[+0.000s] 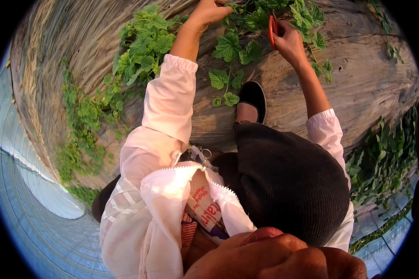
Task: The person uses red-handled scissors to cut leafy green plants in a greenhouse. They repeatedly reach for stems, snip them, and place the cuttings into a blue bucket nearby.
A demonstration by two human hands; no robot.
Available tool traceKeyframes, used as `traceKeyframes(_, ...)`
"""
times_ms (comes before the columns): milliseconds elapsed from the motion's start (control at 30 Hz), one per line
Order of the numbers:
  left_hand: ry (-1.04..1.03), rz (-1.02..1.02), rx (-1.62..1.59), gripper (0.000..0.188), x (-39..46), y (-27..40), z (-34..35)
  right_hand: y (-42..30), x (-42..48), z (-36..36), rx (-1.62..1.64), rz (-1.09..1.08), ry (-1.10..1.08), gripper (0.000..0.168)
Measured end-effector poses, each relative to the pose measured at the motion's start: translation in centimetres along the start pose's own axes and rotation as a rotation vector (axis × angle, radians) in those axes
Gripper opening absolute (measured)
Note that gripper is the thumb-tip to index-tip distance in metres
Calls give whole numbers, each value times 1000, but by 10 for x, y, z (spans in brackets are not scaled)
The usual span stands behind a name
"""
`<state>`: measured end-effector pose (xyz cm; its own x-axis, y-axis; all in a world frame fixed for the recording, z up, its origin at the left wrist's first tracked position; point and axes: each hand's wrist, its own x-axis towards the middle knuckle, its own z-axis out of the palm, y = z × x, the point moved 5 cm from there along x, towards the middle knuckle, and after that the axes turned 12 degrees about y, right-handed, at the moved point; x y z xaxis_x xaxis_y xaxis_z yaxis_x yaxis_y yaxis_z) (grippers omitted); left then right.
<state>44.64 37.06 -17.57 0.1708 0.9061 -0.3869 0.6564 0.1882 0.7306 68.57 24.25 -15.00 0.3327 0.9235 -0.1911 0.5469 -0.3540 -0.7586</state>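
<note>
Red-handled scissors point(273, 32) are in my right hand point(289, 40), their blades partly hidden among leaves near the top edge. My left hand point(211, 12) reaches to the same leafy vine point(228, 47) from the other side, thumb pointing towards its stems. The view's top edge cuts off part of the left fingers, so whether they pinch a stem is unclear. The vine has broad, lobed leaves like a cucumber or melon plant, and one shoot trails down towards my black shoe point(253, 99).
A dense clump of similar leaves point(148, 45) grows left of my left forearm. More vines point(87, 115) run along the left, and darker plants point(384, 157) stand at right. Wrinkled sheeting point(209, 129) appears to cover the ground. A translucent greenhouse wall point(31, 195) curves at far left.
</note>
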Motion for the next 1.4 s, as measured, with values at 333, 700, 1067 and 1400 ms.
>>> traceKeyframes(333, 157, -90, 132, 61, -6, -27, 32, 7, -73, 7, 19, 75, -16, 28)
traceKeyframes(700, 216, -162, 252, 40, -15, -19, 43, 10, -85, 7, 62, 72, -5, 29)
traceKeyframes(1067, 343, -18, 5, 30, -15, -34, 12, 19, -95, 4, 130, 114, 20, 24)
traceKeyframes(1400, 280, -183, 95, 31, -18, -15, 36, 21, -99, 4, 112, 85, 8, 25)
